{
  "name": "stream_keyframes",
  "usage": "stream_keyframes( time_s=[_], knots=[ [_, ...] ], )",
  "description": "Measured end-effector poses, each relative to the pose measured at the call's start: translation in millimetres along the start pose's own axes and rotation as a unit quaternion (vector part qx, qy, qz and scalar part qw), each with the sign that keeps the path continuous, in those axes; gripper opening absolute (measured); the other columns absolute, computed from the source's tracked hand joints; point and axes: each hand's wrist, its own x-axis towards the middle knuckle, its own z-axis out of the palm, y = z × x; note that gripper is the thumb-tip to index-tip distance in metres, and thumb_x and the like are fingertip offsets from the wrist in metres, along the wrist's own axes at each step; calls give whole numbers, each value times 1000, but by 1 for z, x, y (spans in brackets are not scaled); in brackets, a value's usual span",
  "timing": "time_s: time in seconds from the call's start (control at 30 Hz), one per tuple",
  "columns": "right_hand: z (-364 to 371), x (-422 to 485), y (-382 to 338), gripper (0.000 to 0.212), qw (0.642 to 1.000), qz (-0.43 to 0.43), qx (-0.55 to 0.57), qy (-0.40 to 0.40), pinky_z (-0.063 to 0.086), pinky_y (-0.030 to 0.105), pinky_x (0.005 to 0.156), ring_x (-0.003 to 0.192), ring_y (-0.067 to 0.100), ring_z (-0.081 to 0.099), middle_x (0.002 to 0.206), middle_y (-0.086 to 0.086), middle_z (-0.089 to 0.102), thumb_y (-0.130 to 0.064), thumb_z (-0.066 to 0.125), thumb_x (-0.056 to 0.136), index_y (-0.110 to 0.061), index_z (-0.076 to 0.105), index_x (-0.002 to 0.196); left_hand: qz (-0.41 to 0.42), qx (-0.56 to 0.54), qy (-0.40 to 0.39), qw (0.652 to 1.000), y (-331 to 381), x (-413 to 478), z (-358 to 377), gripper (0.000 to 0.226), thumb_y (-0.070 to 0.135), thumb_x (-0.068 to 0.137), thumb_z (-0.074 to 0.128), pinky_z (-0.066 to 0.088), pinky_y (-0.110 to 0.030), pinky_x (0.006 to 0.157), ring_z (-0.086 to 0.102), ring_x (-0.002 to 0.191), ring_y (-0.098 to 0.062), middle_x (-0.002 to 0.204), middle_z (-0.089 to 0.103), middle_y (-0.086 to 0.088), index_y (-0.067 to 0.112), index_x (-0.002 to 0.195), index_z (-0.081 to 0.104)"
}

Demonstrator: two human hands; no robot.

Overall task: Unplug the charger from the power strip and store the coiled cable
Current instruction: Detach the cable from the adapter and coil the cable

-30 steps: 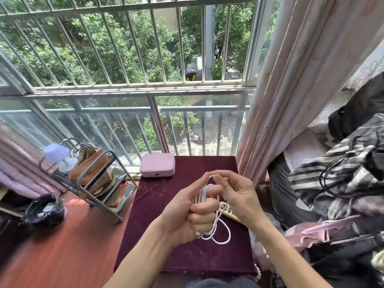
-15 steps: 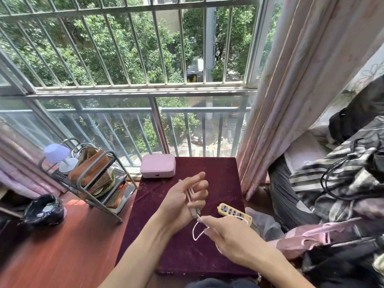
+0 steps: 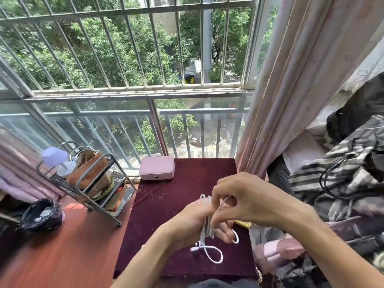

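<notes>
The right hand [image 3: 247, 202] has swung back up over the coil, pinching a cable [image 3: 207, 227] strand. The left hand [image 3: 193, 223] stays clenched around the loops, so winding continues; storing waits.

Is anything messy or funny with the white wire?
A little. The left hand grips the white cable bundle, but a loose loop dangles below it over the maroon table while the right hand winds. Nothing looks broken or spilled.
</notes>
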Motion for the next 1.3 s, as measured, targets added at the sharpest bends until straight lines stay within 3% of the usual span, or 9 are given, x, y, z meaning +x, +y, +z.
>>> stream_keyframes(
  time_s=[0.13,0.27,0.4,0.6,0.77,0.83,0.93,1.03,1.3],
  knots=[
    [-6,15,21,36,988,30,149,1,48,41,56,59,13,55,69,0,64,-56,92,67,-31,71,82,-36,-40,-9,999,-4,4,9,56,49,106,34,34,-17,33,49,31,-6,63,65,-5,2,99,63],
    [5,25,37,27,951,22,308,4,42,27,57,62,12,49,67,-2,56,-29,95,76,-26,73,90,-43,-158,-80,983,-9,11,14,88,74,98,13,14,-14,30,21,24,-6,45,48,0,2,99,62],
    [24,27,48,22,920,33,390,30,48,24,62,66,14,59,72,5,64,-14,86,86,-7,74,103,-17,-265,-160,951,-5,10,21,81,77,94,26,12,-17,29,10,26,-8,40,23,2,2,90,57],
    [63,21,48,57,841,87,509,160,47,16,61,64,12,62,67,-7,69,-57,73,79,-1,67,89,42,-253,-133,957,10,3,24,56,60,102,36,10,-22,31,11,30,-8,42,22,4,11,77,46],
    [101,17,48,34,811,142,510,250,43,45,72,75,28,54,71,19,62,-39,60,96,-11,71,79,61,-274,-87,956,25,5,20,64,69,99,24,7,-22,35,7,33,-7,44,21,4,13,75,41],
    [111,15,47,41,833,153,469,251,40,46,69,73,25,51,70,29,58,-38,56,101,-4,68,83,78,-260,-51,961,32,7,15,54,58,103,28,11,-21,34,13,34,-8,45,21,4,13,75,42],
    [116,6,46,37,917,163,295,215,35,29,56,55,1,40,56,-8,49,-43,51,107,-32,65,75,107,-216,30,970,40,12,5,43,41,106,36,15,-21,34,17,35,-8,46,23,5,14,75,49],
    [113,-5,38,26,974,141,119,132,42,29,59,61,4,50,64,-15,56,-49,52,104,-38,69,89,105,-170,118,973,42,15,-5,34,35,105,44,22,-19,36,29,34,-5,50,34,5,13,80,52],
    [76,-12,6,41,993,98,-60,21,54,39,79,90,14,66,93,-7,71,-60,49,100,-26,73,100,24,-103,196,975,27,16,-18,22,17,100,58,55,-24,51,65,59,-21,77,69,-17,-3,106,67]
  ],
)
